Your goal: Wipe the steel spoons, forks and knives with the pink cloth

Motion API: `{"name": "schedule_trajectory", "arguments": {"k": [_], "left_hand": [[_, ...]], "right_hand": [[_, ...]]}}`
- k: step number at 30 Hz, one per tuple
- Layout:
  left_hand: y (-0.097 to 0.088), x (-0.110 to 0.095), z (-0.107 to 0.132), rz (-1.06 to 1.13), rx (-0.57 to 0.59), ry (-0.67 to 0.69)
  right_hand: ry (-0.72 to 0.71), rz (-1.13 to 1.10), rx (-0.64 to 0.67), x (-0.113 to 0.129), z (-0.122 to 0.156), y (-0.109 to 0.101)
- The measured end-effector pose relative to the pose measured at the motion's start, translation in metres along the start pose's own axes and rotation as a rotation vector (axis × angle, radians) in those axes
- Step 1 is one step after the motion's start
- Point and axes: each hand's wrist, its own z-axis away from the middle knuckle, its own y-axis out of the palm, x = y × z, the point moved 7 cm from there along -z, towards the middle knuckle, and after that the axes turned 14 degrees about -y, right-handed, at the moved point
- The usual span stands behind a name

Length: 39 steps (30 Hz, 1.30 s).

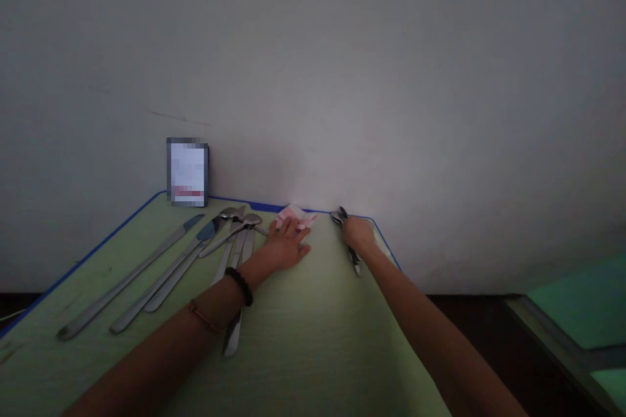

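Observation:
My left hand (286,249) lies flat with its fingers spread, the fingertips resting on a crumpled pink-and-white tissue or cloth (294,212) near the table's back edge. Closed around a small bunch of spoons (337,216) is my right hand (359,236), low over the table's right side. The spoon bowls stick out beyond the fist and the handle ends show below it; my fingers hide the middle. Just left of my left hand is a spoon (252,219) on top of other cutlery. My left forearm covers part of that pile.
Several long table knives (132,283) lie at an angle on the left of the pale green table (313,345). A device with a lit, blurred screen (187,172) leans against the wall (313,78). Blue edging (264,207) runs along the table's back, against the wall.

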Motion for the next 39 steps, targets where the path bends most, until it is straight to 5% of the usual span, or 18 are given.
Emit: {"name": "schedule_trajectory", "arguments": {"k": [25, 39], "left_hand": [[0.0, -0.001, -0.001, -0.005, 0.049, 0.005], [-0.003, -0.001, 0.001, -0.015, 0.065, 0.022]], "right_hand": [[-0.069, 0.042, 0.031, 0.001, -0.003, 0.008], [-0.069, 0.088, 0.062, 0.007, 0.007, -0.01]]}}
